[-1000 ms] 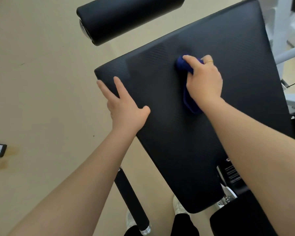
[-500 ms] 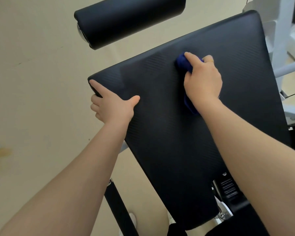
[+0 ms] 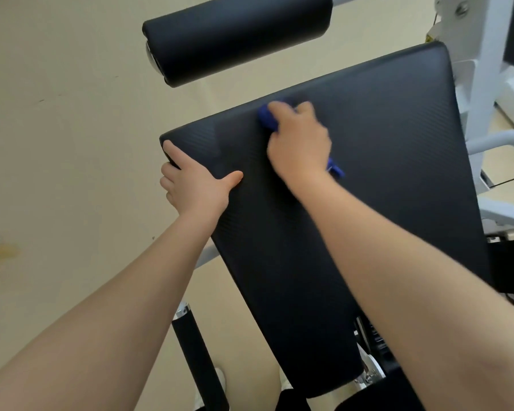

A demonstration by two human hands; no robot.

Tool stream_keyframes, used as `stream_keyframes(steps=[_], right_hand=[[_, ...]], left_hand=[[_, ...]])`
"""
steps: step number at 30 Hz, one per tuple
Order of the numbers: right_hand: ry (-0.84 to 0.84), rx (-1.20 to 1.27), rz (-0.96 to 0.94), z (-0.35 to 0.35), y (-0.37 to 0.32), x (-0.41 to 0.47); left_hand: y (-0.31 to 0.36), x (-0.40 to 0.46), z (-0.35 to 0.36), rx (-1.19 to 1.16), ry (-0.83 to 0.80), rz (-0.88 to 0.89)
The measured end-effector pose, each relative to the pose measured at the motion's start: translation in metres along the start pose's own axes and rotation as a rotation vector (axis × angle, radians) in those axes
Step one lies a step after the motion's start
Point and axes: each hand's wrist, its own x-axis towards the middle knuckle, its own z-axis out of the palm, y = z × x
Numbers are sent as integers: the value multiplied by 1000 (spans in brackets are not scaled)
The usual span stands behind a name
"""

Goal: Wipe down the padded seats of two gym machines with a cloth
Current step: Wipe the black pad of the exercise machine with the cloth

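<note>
Cloth point(image 3: 267, 119) is being pressed under our closed right hand point(image 3: 298, 142) near the seat pad point(image 3: 398, 173)'s far edge, unwiped length running toward us, while our left hand point(image 3: 195, 185) is gripping its left edge.

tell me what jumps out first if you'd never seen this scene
A big black padded seat fills the middle of the view, with the right hand pressing a bright blue cloth near its far edge. The left hand grips the pad's left edge, and a black roller pad hangs above.
</note>
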Motion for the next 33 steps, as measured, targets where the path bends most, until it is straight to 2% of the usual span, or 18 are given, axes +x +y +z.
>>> stream_keyframes(steps=[2, 3, 4, 8, 10, 12, 16, 17, 19, 22, 23, 26, 29, 31, 33], right_hand=[[-84, -60, -249, 10, -15, -16], [-90, -84, -313, 9, -12, -11], [-63, -109, -301, 4, -2, 0], [79, -26, 99, -20, 41, 40], [76, -31, 144, -17, 33, 38], [50, -53, 73, -8, 9, 27], [-70, -142, -336, 12, -26, 1], [-83, -155, -373, 11, -25, 4], [-50, -166, -270, 3, -17, 17], [15, -94, -75, 3, -25, 20], [0, -75, -106, 8, -40, 12], [-134, -90, -389, 35, -90, -30], [-133, -111, -494, 34, -92, -26], [-95, -170, -417, 23, -75, -6], [-17, -153, -191, 11, -61, 15]], left_hand=[[0, 1, 0, -13, 2, 0], [0, 1, 0, -12, 3, 3], [-1, 0, -1, -6, 2, 6], [-4, -1, 0, 17, -14, 34], [-3, -1, 0, 31, -14, 35], [-1, -1, -1, 40, -17, 20], [2, 0, -7, 5, -51, -11], [0, 0, -8, -2, -67, -8], [-5, 0, -14, -24, -106, 22], [-17, 3, -22, -211, -135, 47], [-20, 4, -25, -292, -133, 31], [-27, 8, -35, -568, -102, -96], [-25, 7, -48, -740, -119, -208], [-26, 6, -54, -753, -150, -244], [-27, 4, -58, -762, -170, -275]])
